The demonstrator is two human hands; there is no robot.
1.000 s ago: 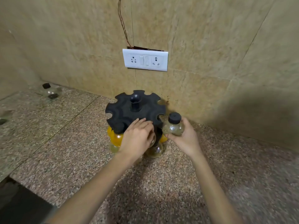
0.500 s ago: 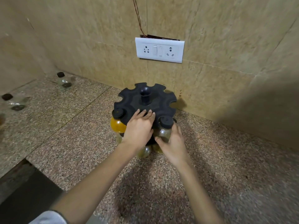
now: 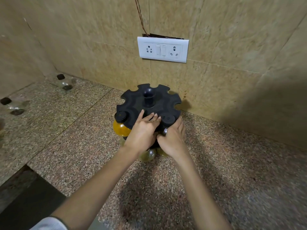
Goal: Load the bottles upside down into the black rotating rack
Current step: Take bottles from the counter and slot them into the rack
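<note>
At the centre of the frame my left hand [image 3: 141,132] lay flat, fingers open, steadying the rack [image 3: 150,103], while my right hand [image 3: 172,140] gripped the bottle [image 3: 167,120] in its slot, which I probably next had to release.

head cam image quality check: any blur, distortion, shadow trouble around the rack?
Head view: wide-angle bending curves the wall tile seams toward the edges; the rack and both hands, left and right, are sharp; the loose bottles at far left look soft and smeared; a broad shadow darkens the right wall and the counter under the arms; no harsh glare, light is dim and warm.
</note>
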